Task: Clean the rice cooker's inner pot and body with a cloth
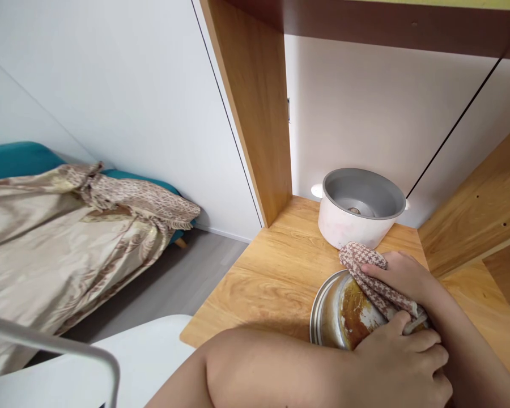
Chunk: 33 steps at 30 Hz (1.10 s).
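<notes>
A metal pot [330, 314] lies tilted on the wooden table, its wide rim toward the left and its outer side stained brown. My right hand [402, 273] comes in from the right and is closed on a brown-and-white patterned cloth [361, 259], which is pressed against the pot. My left hand [408, 354] reaches across from the left, its fingers bent over the pot's near right side, close to the lower end of the cloth. That hand hides part of the pot. Behind them stands a white pot with a grey inside [340, 222], upright, with small side handles.
The wooden tabletop [255, 283] lies between a wooden upright panel [255, 107] and wood boards on the right. A shelf [386, 28] hangs overhead. On the left are a white chair [153, 345] and a teal sofa [21, 153] with a beige cover [29, 243].
</notes>
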Each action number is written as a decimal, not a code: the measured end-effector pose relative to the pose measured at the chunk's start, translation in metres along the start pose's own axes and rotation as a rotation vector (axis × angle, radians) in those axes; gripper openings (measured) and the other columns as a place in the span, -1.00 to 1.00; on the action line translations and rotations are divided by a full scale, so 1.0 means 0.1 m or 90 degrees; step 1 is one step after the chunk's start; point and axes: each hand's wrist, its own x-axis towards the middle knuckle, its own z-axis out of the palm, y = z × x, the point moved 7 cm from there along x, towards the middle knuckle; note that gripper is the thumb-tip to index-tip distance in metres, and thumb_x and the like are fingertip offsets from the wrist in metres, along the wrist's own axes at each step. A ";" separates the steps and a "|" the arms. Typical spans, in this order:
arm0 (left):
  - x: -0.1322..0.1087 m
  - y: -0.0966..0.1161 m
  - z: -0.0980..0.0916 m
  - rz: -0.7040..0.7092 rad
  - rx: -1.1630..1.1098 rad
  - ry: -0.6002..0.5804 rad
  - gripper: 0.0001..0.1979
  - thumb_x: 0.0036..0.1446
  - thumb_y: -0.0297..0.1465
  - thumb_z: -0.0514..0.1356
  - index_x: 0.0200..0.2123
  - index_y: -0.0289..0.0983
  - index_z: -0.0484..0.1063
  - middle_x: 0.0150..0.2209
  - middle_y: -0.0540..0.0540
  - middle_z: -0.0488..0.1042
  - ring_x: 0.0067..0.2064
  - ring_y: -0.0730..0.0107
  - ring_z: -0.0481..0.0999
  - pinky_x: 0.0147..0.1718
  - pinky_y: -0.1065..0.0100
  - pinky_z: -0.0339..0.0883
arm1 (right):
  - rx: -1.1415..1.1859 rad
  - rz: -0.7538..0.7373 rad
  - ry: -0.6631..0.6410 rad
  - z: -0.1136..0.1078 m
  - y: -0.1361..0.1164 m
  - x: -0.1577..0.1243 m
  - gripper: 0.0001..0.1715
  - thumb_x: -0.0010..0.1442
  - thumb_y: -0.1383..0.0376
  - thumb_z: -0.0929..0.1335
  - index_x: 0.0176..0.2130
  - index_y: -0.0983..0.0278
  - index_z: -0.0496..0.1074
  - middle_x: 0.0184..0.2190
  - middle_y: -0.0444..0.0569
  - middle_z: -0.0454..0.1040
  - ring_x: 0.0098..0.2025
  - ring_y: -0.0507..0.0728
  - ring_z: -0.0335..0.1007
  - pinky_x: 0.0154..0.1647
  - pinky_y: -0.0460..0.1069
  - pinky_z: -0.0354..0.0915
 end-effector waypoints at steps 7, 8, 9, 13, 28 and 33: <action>0.00 0.02 0.00 -0.008 0.003 0.011 -0.73 0.40 -0.37 0.11 -0.24 -0.18 0.63 -0.02 -0.11 0.58 0.12 0.19 0.44 -0.05 0.07 0.22 | 0.099 -0.087 -0.041 0.05 -0.08 0.00 -0.34 0.34 -0.24 0.21 -0.36 0.20 0.51 -0.30 -0.01 0.65 -0.20 0.26 0.52 -0.23 0.03 0.23; 0.00 0.02 0.00 -0.009 0.003 0.012 -0.74 0.40 -0.37 0.12 -0.24 -0.18 0.63 -0.02 -0.11 0.59 0.12 0.20 0.44 -0.05 0.08 0.22 | 0.083 -0.070 -0.035 0.04 -0.06 0.01 -0.33 0.33 -0.25 0.22 -0.39 0.20 0.50 -0.33 0.00 0.64 -0.22 0.26 0.51 -0.25 0.03 0.22; 0.00 0.02 0.00 -0.010 0.003 0.011 -0.74 0.40 -0.37 0.13 -0.25 -0.18 0.63 -0.03 -0.11 0.59 0.11 0.20 0.44 -0.05 0.08 0.21 | 0.061 -0.050 -0.026 0.03 -0.04 0.01 -0.32 0.32 -0.26 0.22 -0.41 0.20 0.49 -0.35 0.01 0.63 -0.23 0.27 0.51 -0.26 0.03 0.21; 0.01 0.01 0.00 -0.011 -0.003 0.011 -0.73 0.40 -0.38 0.12 -0.26 -0.19 0.63 -0.05 -0.10 0.59 0.08 0.22 0.45 -0.08 0.09 0.20 | 0.051 -0.027 -0.013 0.00 -0.03 0.00 -0.35 0.32 -0.24 0.24 -0.38 0.20 0.51 -0.32 0.02 0.64 -0.21 0.28 0.52 -0.24 0.04 0.21; 0.03 0.02 0.01 -0.030 0.000 0.026 -0.72 0.39 -0.39 0.12 -0.29 -0.20 0.63 -0.07 -0.12 0.60 0.08 0.22 0.45 -0.11 0.14 0.17 | 0.151 -0.102 -0.042 0.02 -0.11 -0.01 -0.37 0.34 -0.20 0.24 -0.29 0.22 0.56 -0.26 -0.01 0.66 -0.16 0.27 0.53 -0.17 0.03 0.27; 0.03 0.02 0.02 -0.030 0.000 0.031 -0.75 0.38 -0.38 0.15 -0.29 -0.21 0.62 -0.10 -0.10 0.59 0.05 0.23 0.46 -0.12 0.14 0.18 | 0.130 -0.081 -0.037 0.02 -0.09 0.00 -0.34 0.33 -0.23 0.23 -0.37 0.22 0.53 -0.32 0.00 0.65 -0.21 0.27 0.53 -0.22 0.03 0.25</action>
